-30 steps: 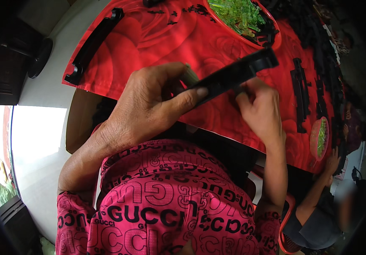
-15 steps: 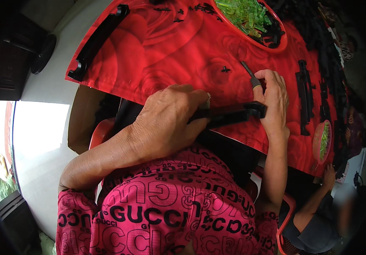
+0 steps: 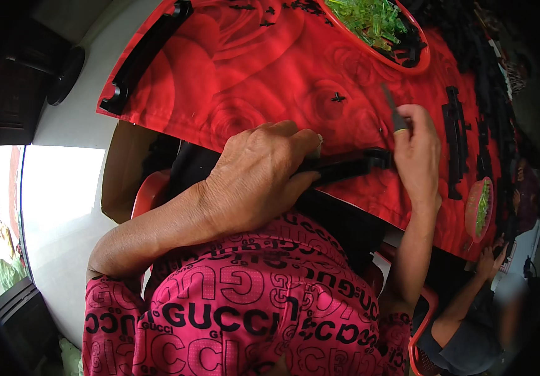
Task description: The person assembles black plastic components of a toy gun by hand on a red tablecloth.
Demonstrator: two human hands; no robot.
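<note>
My left hand point(image 3: 254, 172) is closed around one end of a long black plastic part point(image 3: 350, 165), held over the table's near edge. Something pale shows at its index fingertip, possibly a wrapping. To the right, my right hand point(image 3: 419, 156) grips a slim hand tool point(image 3: 399, 120) with a dark handle, a yellowish band and a thin blade pointing away from me, slightly blurred. This hand is beside the part's far end, with a small gap between them. The exact kind of tool cannot be made out.
A red cloth with rose patterns covers the table point(image 3: 270, 81). On it are a red basin point(image 3: 421, 59) of green and black pieces, a small black piece point(image 3: 338, 97), and long black parts point(image 3: 147, 56). A pink basket point(image 3: 472, 213) stands right, near another person's arm point(image 3: 461, 310).
My right hand has moved right with the tool, away from the black part's end. The left hand has shifted slightly right, still holding the part.
</note>
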